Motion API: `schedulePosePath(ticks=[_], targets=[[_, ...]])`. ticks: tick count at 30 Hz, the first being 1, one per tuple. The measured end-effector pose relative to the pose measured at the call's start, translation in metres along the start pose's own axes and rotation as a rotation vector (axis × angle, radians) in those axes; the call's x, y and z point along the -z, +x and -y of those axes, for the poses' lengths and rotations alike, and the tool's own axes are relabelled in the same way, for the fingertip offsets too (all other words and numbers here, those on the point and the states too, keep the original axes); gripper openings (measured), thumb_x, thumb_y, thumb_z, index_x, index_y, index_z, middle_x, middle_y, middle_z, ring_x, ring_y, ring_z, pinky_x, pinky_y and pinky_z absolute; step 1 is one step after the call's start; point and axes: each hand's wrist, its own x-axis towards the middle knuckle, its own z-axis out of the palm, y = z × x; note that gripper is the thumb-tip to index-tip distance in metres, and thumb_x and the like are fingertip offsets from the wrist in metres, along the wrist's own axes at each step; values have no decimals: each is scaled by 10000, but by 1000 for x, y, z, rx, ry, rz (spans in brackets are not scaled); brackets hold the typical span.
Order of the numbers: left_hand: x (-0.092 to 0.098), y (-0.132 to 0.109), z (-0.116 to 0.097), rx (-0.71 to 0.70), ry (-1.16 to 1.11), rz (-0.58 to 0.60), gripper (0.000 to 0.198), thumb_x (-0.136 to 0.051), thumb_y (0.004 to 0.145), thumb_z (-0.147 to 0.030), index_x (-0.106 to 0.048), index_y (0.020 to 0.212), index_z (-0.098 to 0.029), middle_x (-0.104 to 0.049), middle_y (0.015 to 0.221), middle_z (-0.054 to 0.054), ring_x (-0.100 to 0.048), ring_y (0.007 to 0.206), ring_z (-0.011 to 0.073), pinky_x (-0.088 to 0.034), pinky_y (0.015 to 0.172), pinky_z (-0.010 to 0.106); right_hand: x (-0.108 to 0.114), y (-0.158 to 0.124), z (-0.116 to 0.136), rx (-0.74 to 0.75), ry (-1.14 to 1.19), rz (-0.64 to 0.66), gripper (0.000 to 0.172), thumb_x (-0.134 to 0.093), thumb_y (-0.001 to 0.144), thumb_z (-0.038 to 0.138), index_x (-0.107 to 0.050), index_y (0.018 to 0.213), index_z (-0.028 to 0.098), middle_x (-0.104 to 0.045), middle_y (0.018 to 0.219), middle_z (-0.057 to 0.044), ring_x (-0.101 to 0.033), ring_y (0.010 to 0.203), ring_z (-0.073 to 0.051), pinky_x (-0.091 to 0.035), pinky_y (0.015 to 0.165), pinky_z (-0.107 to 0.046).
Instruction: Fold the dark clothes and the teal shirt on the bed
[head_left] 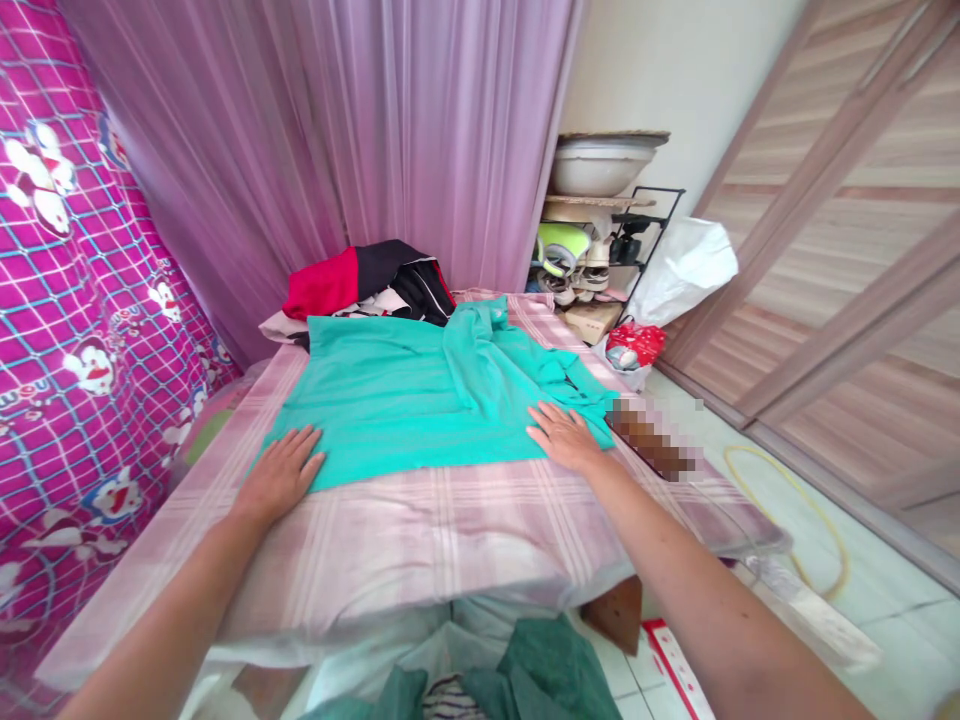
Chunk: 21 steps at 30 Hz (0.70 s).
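Note:
A turquoise long-sleeved shirt (382, 400) lies spread on the table, which has a pink checked cloth (450, 530). One sleeve is folded over its body, and the fabric is bunched toward the right end. My left hand (283, 470) rests flat on the near left corner of the shirt, fingers stretched out. On the near right part of the garment lies my right hand (562, 435), palm down with fingers extended. Neither hand grips the fabric.
Red and black clothes (360, 280) are heaped at the table's back left. A blurred-out flat object (652, 440) lies by the right edge. Behind stands a rack (637, 230) with shoes and a basin (604, 165). A purple curtain (420, 140) hangs behind; a wooden wardrobe (810, 250) stands right.

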Motion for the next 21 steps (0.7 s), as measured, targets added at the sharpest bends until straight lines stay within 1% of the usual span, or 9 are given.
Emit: schedulePosePath(ticks=[4,6,8,9,11,13,15,18,21], targets=[[-1,2,1,-15,-4,-18,665,-247,945,-542,-485,1446,-175,-461,1515,98,-395,1412,309,-353,1138,502,0,0,-7,-43,-11,31,653,-165,992,565,-327,1538,246,-279,1615,-69,-231,1483,-229,-185,1190,-498],[-2,2,1,-13,-2,-25,645,-264,943,-530,-496,1437,-187,-474,1506,95,-408,1405,306,-360,1130,509,2,1,-3,-74,-11,35,665,-163,988,568,-330,1538,233,-284,1611,-90,-240,1479,-251,-198,1181,-524],[-2,3,1,-11,2,-25,639,-272,938,-525,-501,1432,-192,-476,1505,91,-408,1404,303,-354,1133,511,6,2,7,-92,-4,-10,661,-161,989,554,-332,1538,229,-288,1608,-99,-250,1474,-274,-199,1176,-548],[-3,3,1,-11,5,-26,640,-272,936,-526,-502,1432,-194,-474,1507,87,-406,1406,300,-349,1137,509,8,2,14,-82,3,-49,653,-164,991,543,-327,1541,231,-284,1609,-95,-245,1476,-278,-190,1179,-548],[-4,3,2,-12,8,-33,643,-272,932,-527,-502,1432,-196,-471,1510,83,-404,1408,298,-343,1142,505,10,1,31,-4,26,-108,634,-178,995,525,-319,1545,243,-274,1615,-72,-224,1484,-268,-169,1191,-530],[-6,3,3,-12,8,-39,649,-270,929,-526,-499,1433,-188,-471,1510,88,-404,1407,302,-343,1141,509,10,-1,46,98,47,-78,616,-194,997,514,-333,1539,254,-279,1613,-52,-223,1486,-246,-166,1197,-508],[-7,3,4,-12,8,-43,658,-259,929,-524,-497,1435,-176,-472,1508,92,-400,1409,306,-339,1144,513,7,-5,51,145,54,-18,608,-207,999,506,-346,1532,248,-281,1611,-49,-236,1483,-229,-176,1197,-500],[-7,2,5,-13,12,-39,676,-241,931,-532,-494,1437,-162,-468,1512,93,-389,1415,310,-326,1156,505,2,-11,38,103,29,-21,597,-221,1002,486,-352,1527,233,-280,1611,-53,-244,1480,-219,-192,1193,-501],[-6,2,4,-8,8,-27,693,-226,932,-551,-492,1438,-158,-464,1515,95,-386,1417,310,-324,1159,499,-3,-17,6,27,-8,-62,562,-234,1008,454,-389,1507,249,-320,1595,-43,-274,1469,-215,-203,1190,-501]])
